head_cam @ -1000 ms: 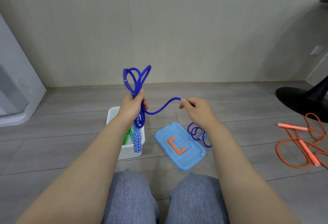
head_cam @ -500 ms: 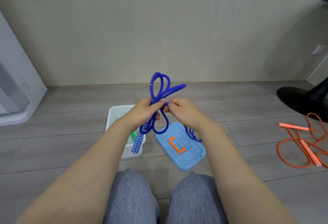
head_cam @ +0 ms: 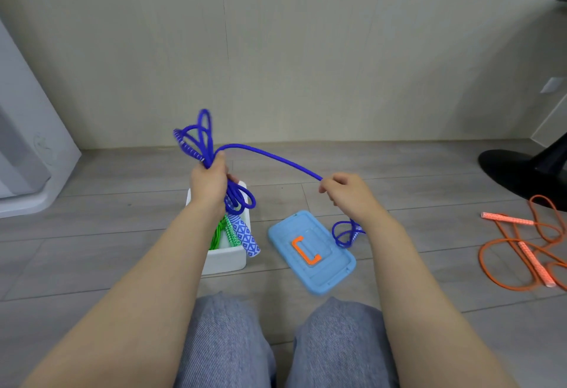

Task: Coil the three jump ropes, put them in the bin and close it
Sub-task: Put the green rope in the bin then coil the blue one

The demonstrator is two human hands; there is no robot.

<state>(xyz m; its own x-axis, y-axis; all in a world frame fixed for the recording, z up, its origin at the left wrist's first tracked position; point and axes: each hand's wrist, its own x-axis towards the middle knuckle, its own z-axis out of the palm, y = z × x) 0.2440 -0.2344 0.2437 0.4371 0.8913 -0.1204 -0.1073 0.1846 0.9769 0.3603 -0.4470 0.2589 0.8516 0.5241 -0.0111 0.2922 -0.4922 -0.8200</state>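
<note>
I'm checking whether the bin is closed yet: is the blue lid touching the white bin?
Apart. The head view shows bare floor between the blue lid, lying flat, and the white bin, which stands open to its left.

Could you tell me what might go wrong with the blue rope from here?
The loops bunched in the left hand could slip loose, since they fan out unevenly above it. The blue rope tail by the lid may tangle as the right hand draws it in.
</note>
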